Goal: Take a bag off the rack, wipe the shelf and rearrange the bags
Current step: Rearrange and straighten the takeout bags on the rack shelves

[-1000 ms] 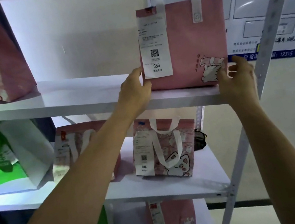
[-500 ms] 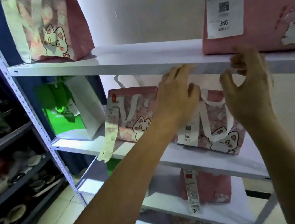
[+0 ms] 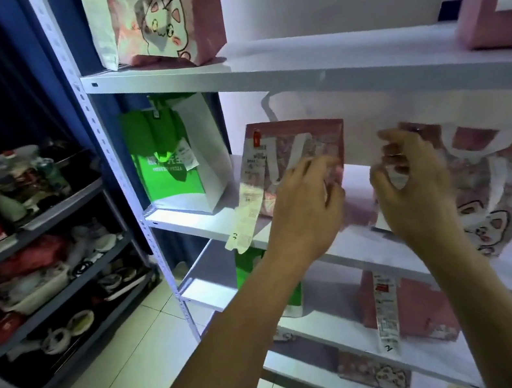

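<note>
On the middle shelf (image 3: 205,225) of the white rack stands a pink bag (image 3: 292,134) with a long receipt strip (image 3: 249,195) hanging off its front. My left hand (image 3: 305,209) lies against that bag's lower right front, fingers apart. To its right stands a pink cat bag (image 3: 506,184) with white handles. My right hand (image 3: 413,183) is at this bag's left edge, fingers curled around its white receipt slip (image 3: 398,175). The picture is blurred there.
A green and white bag (image 3: 169,175) stands at the middle shelf's left end. The top shelf (image 3: 293,62) carries a cat bag (image 3: 162,22) at left and a pink bag (image 3: 498,24) at right. Another pink bag (image 3: 417,299) sits below. A dark cluttered rack (image 3: 30,220) stands at left.
Both hands have come down from the pink bag on the top shelf to the two pink bags on the middle shelf. My view has dropped and swung left.
</note>
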The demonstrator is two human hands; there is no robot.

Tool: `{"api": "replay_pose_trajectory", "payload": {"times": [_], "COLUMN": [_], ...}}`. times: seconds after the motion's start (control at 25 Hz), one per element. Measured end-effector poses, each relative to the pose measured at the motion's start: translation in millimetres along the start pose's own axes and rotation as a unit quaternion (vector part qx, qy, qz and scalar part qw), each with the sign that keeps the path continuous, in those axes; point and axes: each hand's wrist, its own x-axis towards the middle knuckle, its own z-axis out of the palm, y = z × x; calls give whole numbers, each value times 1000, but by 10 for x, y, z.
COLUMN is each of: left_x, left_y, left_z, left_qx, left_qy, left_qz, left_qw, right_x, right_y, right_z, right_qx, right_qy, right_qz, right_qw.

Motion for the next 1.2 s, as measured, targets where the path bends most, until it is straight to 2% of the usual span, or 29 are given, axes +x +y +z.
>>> {"api": "replay_pose_trajectory", "payload": {"times": [0.2, 0.64, 0.92, 1.2], "left_x": [-133, -531, -539, -503], "left_y": [-609, -1721, -2345, -2694], "left_z": [-327, -814, -1009, -1007], "left_qx": [0, -6, -69, -90], "left_qy": [-35, -140, -103, -96], "left_qz": [-34, -31, -100, -126], "left_qw": [999, 990, 987, 983], "right_x": [-159, -770, -1079, -1256], "right_y": [-236, -610, -602, -444], "right_z": [667, 1781, 1918, 1923], "right_qx": [4, -5, 1, -45], "right_qy": [-25, -27, -33, -29], "right_qz": [31, 121, 191, 234], "right_qw": [999, 992, 981, 971]}}
